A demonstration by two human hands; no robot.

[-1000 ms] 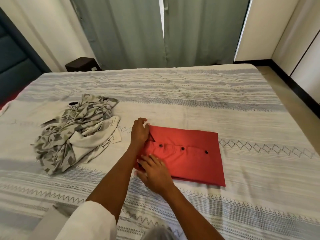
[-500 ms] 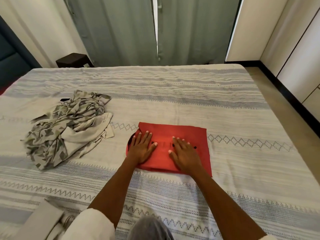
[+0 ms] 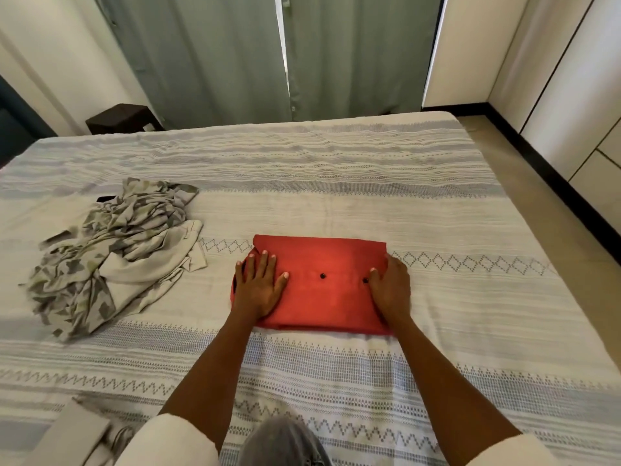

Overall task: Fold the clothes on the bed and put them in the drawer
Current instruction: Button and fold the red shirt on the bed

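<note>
Here, my left hand (image 3: 258, 288) and right hand (image 3: 391, 290) press flat, fingers straight, on opposite ends of the folded red buttoned shirt (image 3: 322, 284) lying on the striped woven bedspread (image 3: 336, 169), beside a crumpled camouflage-print garment (image 3: 111, 250).

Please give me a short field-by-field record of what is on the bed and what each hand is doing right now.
surface: bed with striped cover
folded item: red shirt, flat rectangle, buttons up
left hand: flat on the shirt's left end, fingers spread
right hand: pressing on the shirt's right end
unfolded item: crumpled patterned clothes, left of the shirt, apart from it
drawer: not in view
</note>
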